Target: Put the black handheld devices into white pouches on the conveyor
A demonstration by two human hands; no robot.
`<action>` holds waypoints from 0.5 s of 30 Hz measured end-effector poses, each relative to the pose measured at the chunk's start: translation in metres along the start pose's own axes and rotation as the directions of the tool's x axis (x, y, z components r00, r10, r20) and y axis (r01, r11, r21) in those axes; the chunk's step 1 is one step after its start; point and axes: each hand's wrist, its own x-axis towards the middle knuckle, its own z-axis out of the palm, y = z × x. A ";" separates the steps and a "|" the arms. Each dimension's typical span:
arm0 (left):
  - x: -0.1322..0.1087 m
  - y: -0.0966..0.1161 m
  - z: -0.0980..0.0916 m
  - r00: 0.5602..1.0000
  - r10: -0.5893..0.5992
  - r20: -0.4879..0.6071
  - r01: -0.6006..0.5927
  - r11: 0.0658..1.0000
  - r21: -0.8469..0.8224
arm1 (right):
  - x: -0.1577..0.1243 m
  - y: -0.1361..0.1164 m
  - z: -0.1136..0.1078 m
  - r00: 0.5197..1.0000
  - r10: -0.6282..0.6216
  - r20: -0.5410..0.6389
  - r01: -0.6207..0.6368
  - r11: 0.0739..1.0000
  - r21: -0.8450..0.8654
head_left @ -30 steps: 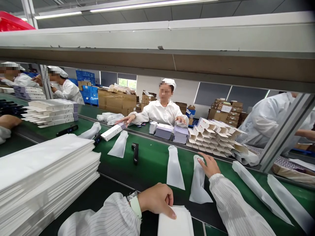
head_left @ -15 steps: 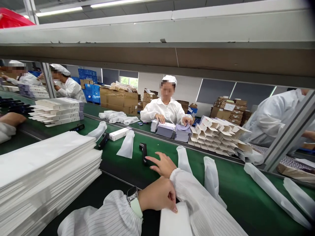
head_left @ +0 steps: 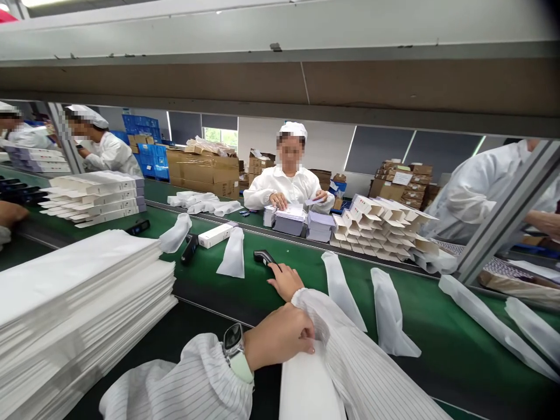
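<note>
My left hand (head_left: 280,337), with a watch at its wrist, is closed and pinches the top edge of a white soft sleeve (head_left: 308,382) low in the view. Crossing beyond it, my right hand (head_left: 286,282) has its fingers closed on the near end of a black handheld device (head_left: 265,256) on the green belt (head_left: 301,254). The device lies at a slant, its far end pointing left. Beside it on the belt is a filled white sleeve (head_left: 231,254); another white sleeve (head_left: 342,289) lies right of my right hand.
A tall stack of white sleeves (head_left: 83,274) stands at my left. Beyond the belt sit stacked open cartons (head_left: 376,230) and a co-worker (head_left: 289,181) handling purple papers (head_left: 321,224). A white shelf (head_left: 280,35) spans overhead. A metal post (head_left: 503,210) rises at right.
My right hand has closed onto the black device, which has turned from nearly upright in view to a slant. The sleeves on the belt have shifted right in view. My left hand keeps its pinch.
</note>
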 end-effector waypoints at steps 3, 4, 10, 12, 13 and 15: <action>-0.002 0.004 -0.004 0.997 -0.061 -0.045 0.064 0.995 0.077 | 0.007 0.011 -0.003 0.992 0.116 -0.055 -0.105 0.980 0.167; -0.002 0.005 -0.005 0.997 -0.053 -0.062 0.060 0.992 0.109 | 0.008 0.015 -0.006 0.985 0.159 -0.066 -0.139 0.960 0.242; -0.001 0.003 -0.004 0.992 0.076 -0.100 -0.048 0.965 0.258 | -0.010 0.018 -0.060 0.981 0.190 -0.039 -0.111 0.716 0.689; -0.001 0.001 -0.002 0.995 0.086 -0.060 -0.066 0.960 0.270 | -0.026 0.011 -0.086 0.993 0.120 0.009 -0.071 0.523 0.849; -0.001 0.001 -0.001 0.996 0.083 -0.042 -0.069 0.961 0.266 | -0.035 0.007 -0.098 0.996 0.087 0.036 -0.071 0.433 0.899; -0.002 0.001 0.000 0.998 0.056 -0.034 -0.045 0.965 0.259 | -0.052 -0.003 -0.116 0.995 0.057 0.084 -0.099 0.358 0.928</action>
